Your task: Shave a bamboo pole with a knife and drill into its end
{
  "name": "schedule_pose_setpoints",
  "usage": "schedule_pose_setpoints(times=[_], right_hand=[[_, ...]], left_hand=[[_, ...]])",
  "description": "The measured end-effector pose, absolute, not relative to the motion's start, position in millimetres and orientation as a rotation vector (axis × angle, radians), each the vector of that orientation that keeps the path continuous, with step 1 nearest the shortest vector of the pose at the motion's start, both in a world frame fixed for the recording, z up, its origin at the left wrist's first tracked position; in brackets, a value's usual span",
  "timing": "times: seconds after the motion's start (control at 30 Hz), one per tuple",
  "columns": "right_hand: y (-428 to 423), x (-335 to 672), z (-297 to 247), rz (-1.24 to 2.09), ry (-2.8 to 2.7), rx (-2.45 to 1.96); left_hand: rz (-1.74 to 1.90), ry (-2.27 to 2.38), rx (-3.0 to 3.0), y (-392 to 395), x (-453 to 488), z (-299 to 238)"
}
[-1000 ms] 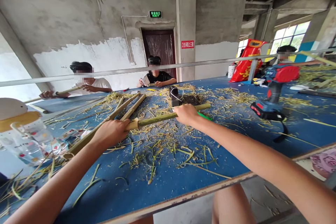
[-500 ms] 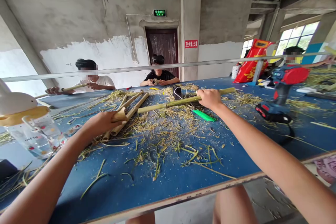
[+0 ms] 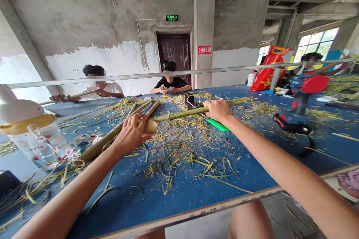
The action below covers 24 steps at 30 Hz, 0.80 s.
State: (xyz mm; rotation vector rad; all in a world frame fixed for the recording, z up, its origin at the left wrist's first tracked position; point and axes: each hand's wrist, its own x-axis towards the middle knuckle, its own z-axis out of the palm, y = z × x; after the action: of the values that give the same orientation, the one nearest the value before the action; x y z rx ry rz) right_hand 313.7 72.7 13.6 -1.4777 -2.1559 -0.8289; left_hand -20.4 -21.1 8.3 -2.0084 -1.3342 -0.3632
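My right hand (image 3: 217, 110) is closed around a long green bamboo stick (image 3: 185, 112) that lies across the blue table (image 3: 179, 190). My left hand (image 3: 131, 133) grips a short pale bamboo piece (image 3: 150, 126) at the stick's near end, where the two meet. Beside my left hand lie several more bamboo sticks (image 3: 112, 135), slanting from the front left to the back. A green comb-like tool (image 3: 218, 125) rests on the table just under my right wrist.
Bamboo shavings (image 3: 179, 153) litter the table. A red and blue cordless drill (image 3: 297, 101) stands at the right. A clear bottle with a white rabbit lid (image 3: 30, 134) is at the left. Two people sit at the far side and a third at the right.
My right hand has drawn the long stick back toward me and to the left. My left hand has brought the short piece up to the stick's end, so the two now touch.
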Motion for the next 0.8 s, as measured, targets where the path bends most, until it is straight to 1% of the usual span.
schedule_pose_setpoints(times=[0.17,0.3,0.4,0.5,0.67,0.8], right_hand=[[55,293,17,-0.756,-2.225,-1.433],[50,280,11,-0.664,-2.347,-1.405],[50,274,6,-0.596,-2.406,-1.399],[50,270,3,-0.497,-2.425,-1.408],[50,269,2,-0.248,-2.418,-1.441],[54,273,4,-0.032,-2.431,-1.399]], left_hand=[[-0.378,-1.361,-1.908,-25,-16,12],[-0.483,-1.327,-1.922,-24,-22,16],[-0.629,-1.198,-2.001,-20,-27,14],[-0.727,-1.026,-1.954,-18,-33,12],[-0.638,-0.91,-1.74,-18,-45,14],[-0.489,-0.992,-1.832,-21,-44,22]])
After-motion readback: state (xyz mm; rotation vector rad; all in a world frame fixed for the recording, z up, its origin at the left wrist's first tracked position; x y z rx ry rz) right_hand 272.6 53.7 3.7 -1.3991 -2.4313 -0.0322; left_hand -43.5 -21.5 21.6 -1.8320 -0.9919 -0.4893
